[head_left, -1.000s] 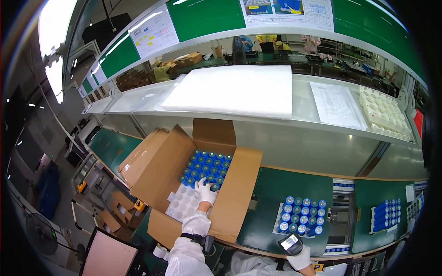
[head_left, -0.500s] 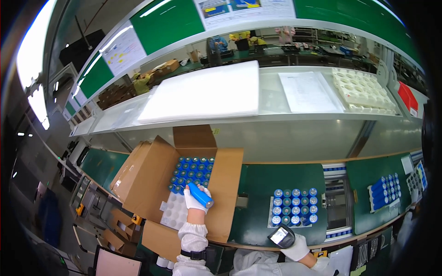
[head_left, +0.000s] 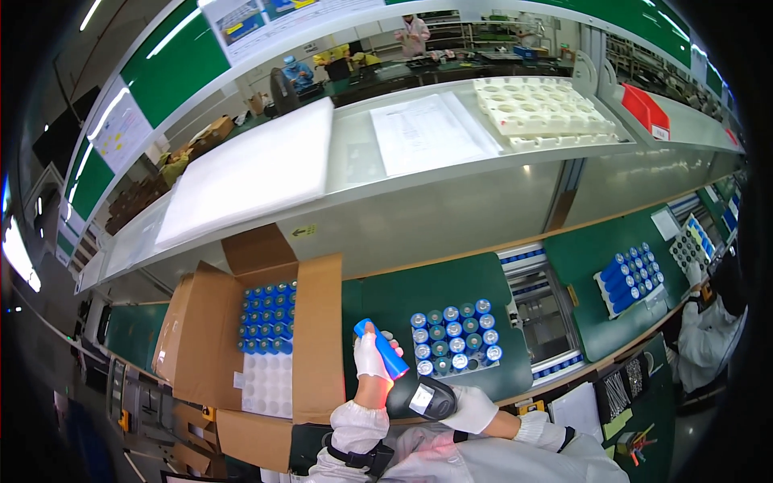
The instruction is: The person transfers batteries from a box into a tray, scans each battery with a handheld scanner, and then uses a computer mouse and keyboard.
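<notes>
My gloved left hand [head_left: 370, 358] is closed around a blue cylindrical battery cell [head_left: 386, 354], tilted over the green bench beside the cardboard box. In my gloved right hand [head_left: 475, 412] is a black handheld scanner [head_left: 433, 398], pointing at the left hand. Red light falls on my left wrist. Beyond the scanner, several blue cells [head_left: 455, 328] stand upright in rows on a white holder. Inside the open cardboard box [head_left: 318, 346], more upright blue cells [head_left: 266, 318] fill the far part of a white tray [head_left: 268, 386], whose near pockets are bare.
A shelf above the bench carries a white foam sheet [head_left: 254, 173], papers [head_left: 431, 133], cream plastic trays [head_left: 539, 109] and a red bin [head_left: 644, 111]. Right of the bench mat is a roller conveyor [head_left: 547, 310], then another block of cells [head_left: 630, 278]. A co-worker's sleeve [head_left: 704, 338] shows at far right.
My left hand has carried the cell out of the box to the right, near the scanner. The view has turned rightward. Red light now shows on my left wrist.
</notes>
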`<action>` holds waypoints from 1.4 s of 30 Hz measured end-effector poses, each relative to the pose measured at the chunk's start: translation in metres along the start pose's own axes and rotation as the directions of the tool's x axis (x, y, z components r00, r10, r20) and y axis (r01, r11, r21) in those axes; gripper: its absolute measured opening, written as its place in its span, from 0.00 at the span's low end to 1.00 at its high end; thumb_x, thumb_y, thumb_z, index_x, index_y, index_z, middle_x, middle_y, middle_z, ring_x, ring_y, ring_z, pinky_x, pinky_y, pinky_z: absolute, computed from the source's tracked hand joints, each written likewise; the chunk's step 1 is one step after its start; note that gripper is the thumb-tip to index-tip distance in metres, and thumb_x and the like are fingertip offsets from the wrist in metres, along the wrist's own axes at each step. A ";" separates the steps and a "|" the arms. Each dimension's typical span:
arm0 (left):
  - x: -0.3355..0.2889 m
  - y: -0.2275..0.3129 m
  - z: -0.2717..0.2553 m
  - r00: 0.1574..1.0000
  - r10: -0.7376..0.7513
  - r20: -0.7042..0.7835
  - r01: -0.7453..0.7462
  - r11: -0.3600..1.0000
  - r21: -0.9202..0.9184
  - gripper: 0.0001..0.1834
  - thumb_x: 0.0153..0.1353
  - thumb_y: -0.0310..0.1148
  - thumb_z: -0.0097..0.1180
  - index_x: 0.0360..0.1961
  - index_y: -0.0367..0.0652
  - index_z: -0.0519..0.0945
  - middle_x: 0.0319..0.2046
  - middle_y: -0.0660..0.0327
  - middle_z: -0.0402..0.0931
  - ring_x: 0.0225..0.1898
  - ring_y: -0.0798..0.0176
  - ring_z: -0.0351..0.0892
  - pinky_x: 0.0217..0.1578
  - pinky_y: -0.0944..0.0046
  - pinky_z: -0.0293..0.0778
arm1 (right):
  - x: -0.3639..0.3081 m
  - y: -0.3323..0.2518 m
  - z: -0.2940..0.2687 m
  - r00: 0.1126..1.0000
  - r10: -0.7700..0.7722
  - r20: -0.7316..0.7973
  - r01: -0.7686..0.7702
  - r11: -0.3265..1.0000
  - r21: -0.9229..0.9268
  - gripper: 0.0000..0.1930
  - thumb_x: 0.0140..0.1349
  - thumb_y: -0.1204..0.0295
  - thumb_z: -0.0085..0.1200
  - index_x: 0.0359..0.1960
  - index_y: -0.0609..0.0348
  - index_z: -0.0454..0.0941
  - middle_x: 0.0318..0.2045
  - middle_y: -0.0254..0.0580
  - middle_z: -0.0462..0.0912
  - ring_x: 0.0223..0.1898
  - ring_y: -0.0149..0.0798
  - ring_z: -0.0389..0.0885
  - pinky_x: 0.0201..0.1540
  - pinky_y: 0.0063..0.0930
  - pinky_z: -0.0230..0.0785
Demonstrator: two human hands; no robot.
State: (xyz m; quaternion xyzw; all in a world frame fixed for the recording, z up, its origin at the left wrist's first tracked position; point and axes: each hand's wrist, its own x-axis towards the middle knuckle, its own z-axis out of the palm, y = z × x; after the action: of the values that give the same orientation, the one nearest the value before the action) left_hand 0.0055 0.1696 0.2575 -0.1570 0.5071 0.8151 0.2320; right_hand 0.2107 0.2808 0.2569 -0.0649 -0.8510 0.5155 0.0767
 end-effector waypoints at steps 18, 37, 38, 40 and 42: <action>-0.049 -0.101 0.046 0.890 0.031 0.455 -0.271 0.838 0.474 0.25 0.63 0.29 0.61 0.58 0.35 0.67 0.47 0.54 0.79 0.41 0.64 0.81 0.41 0.66 0.78 | -0.074 0.058 -0.044 0.956 0.200 -0.214 -0.209 0.978 -0.019 0.18 0.53 0.58 0.67 0.40 0.55 0.83 0.35 0.50 0.86 0.38 0.53 0.85 0.40 0.39 0.78; -0.044 -0.156 0.049 0.627 0.284 0.725 -0.581 -0.448 0.679 0.24 0.39 0.52 0.74 0.34 0.49 0.85 0.46 0.65 0.74 0.53 0.55 0.70 0.58 0.43 0.59 | -0.057 0.080 -0.067 0.817 0.269 -0.510 -0.238 0.963 0.127 0.14 0.44 0.74 0.69 0.35 0.62 0.84 0.29 0.47 0.87 0.35 0.41 0.89 0.38 0.31 0.78; -0.042 -0.156 0.050 0.624 0.291 0.725 -0.584 -0.443 0.681 0.24 0.39 0.52 0.74 0.33 0.49 0.85 0.46 0.65 0.74 0.53 0.55 0.70 0.58 0.43 0.59 | -0.050 0.069 -0.073 0.807 0.258 -0.531 -0.221 0.966 0.134 0.13 0.47 0.75 0.69 0.36 0.63 0.84 0.32 0.45 0.88 0.37 0.38 0.89 0.39 0.30 0.78; -0.041 -0.157 0.050 0.622 0.302 0.723 -0.586 -0.433 0.685 0.23 0.39 0.52 0.74 0.33 0.49 0.85 0.46 0.65 0.74 0.53 0.55 0.70 0.58 0.43 0.59 | -0.040 0.070 -0.075 0.782 0.351 -0.515 -0.186 0.920 0.345 0.14 0.51 0.76 0.67 0.40 0.64 0.82 0.35 0.43 0.88 0.39 0.35 0.88 0.41 0.28 0.78; -0.040 -0.156 0.051 0.631 0.289 0.720 -0.584 -0.433 0.686 0.24 0.38 0.53 0.74 0.33 0.49 0.85 0.46 0.65 0.74 0.54 0.55 0.70 0.57 0.44 0.60 | -0.032 0.077 -0.077 0.782 0.392 -0.484 -0.157 0.876 0.456 0.14 0.53 0.76 0.66 0.41 0.65 0.82 0.33 0.41 0.87 0.34 0.32 0.87 0.38 0.28 0.78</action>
State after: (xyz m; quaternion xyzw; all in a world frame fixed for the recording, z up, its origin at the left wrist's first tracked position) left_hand 0.1219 0.2656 0.1811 0.3822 0.9076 0.1656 -0.0527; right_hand 0.2595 0.3772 0.2220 -0.3229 -0.6502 0.6376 0.2576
